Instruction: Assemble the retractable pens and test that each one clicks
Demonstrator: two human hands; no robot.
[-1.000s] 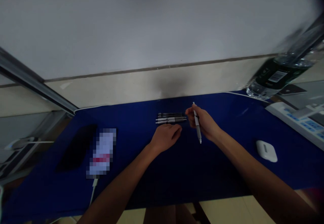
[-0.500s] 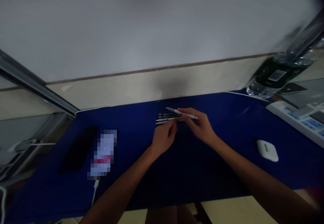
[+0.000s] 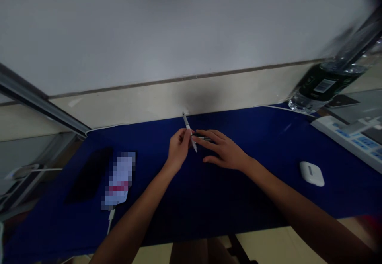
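Observation:
My left hand (image 3: 177, 149) is closed around a white pen (image 3: 189, 130), which points up and away from me above the blue mat (image 3: 209, 192). My right hand (image 3: 222, 152) lies flat with fingers stretched out, resting over a small row of pens (image 3: 204, 137) on the mat. Only the ends of those pens show past my fingers.
A dark phone (image 3: 89, 174) and a blurred-out device (image 3: 119, 179) with a cable lie at the left. White earbuds case (image 3: 312, 173) sits at the right. A water bottle (image 3: 325, 83) and a power strip (image 3: 352, 138) stand at the far right. A wall runs behind.
The white pen passed from my right hand to my left hand. My right hand opened and came down onto the row of pens.

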